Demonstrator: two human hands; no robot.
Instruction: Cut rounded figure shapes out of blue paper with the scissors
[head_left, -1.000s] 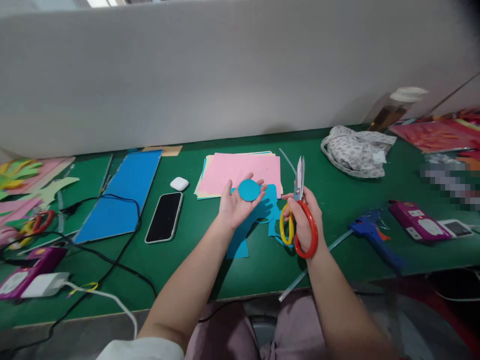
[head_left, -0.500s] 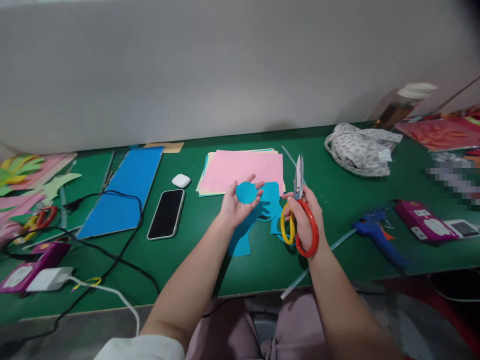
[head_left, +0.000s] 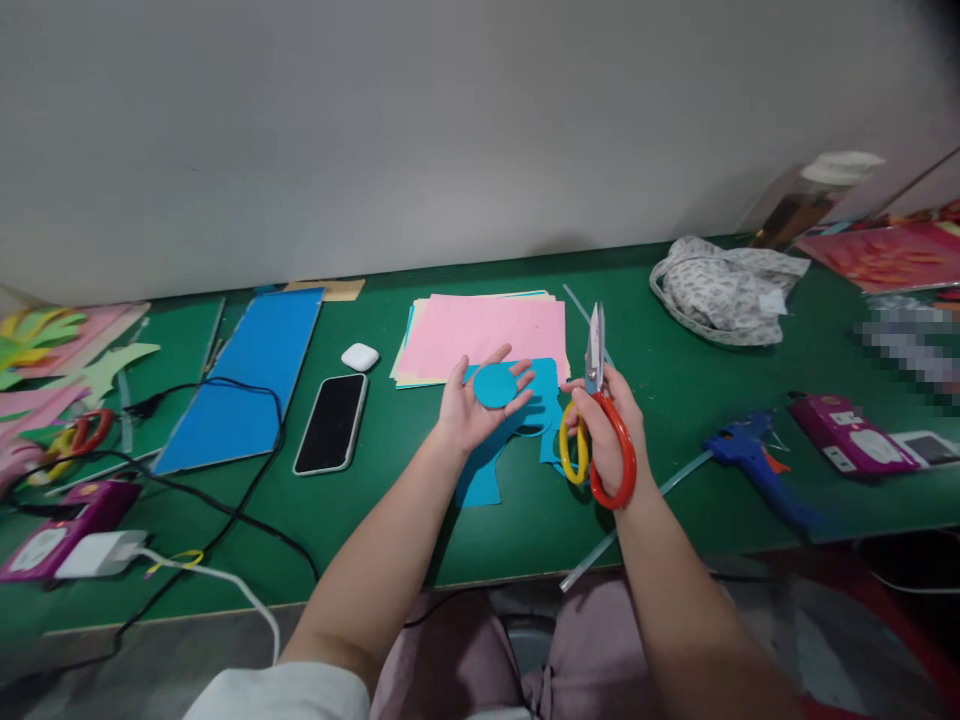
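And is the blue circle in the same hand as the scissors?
No, the blue circle lies on the open left hand, while the right hand holds the scissors.

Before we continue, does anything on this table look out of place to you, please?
Two things: the thin black cable straggles across the flat blue board, and the clear plastic stick pokes slightly past the front edge of the green table, where it might get knocked.
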